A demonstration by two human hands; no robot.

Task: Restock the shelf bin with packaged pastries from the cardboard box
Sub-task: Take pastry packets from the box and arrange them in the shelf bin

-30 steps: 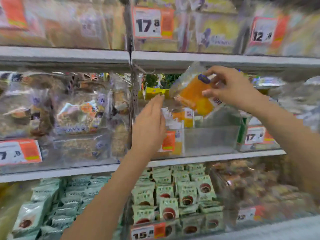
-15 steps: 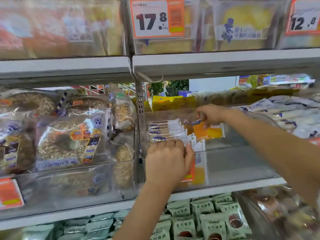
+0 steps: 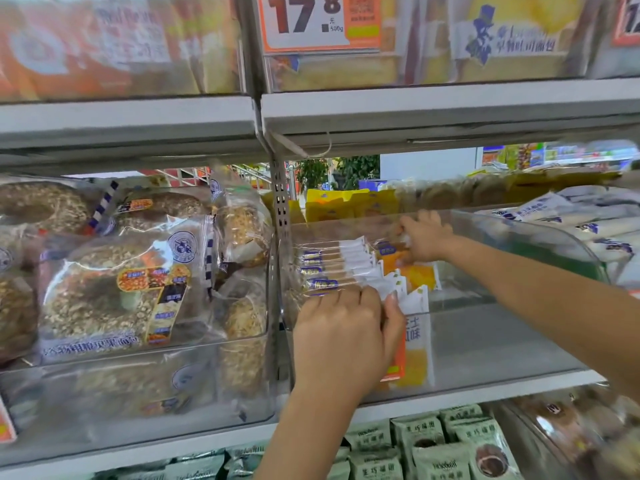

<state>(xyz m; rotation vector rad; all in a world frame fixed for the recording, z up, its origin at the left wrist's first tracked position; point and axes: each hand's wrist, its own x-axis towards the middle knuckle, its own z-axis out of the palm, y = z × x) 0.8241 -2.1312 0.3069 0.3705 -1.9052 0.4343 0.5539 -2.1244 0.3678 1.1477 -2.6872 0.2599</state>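
Observation:
A clear plastic shelf bin (image 3: 491, 344) sits on the middle shelf, right of the upright post. Along its left side stands a row of packaged pastries (image 3: 343, 268) with white and blue ends. My left hand (image 3: 346, 334) grips the front of that row over the bin's front wall. My right hand (image 3: 424, 239) reaches into the bin from the right and holds an orange-yellow pastry packet (image 3: 415, 275) against the row's right side. The cardboard box is out of view.
A neighbouring clear bin (image 3: 138, 386) on the left holds large ring-shaped breads. White packets (image 3: 588, 230) fill the bin on the right. A price tag (image 3: 318, 22) hangs on the shelf above. Green packets (image 3: 433, 448) lie on the shelf below.
My right hand has brought the orange packet down from above the bin into it, beside the row. My left hand has closed over the front of the row. The camera has moved closer.

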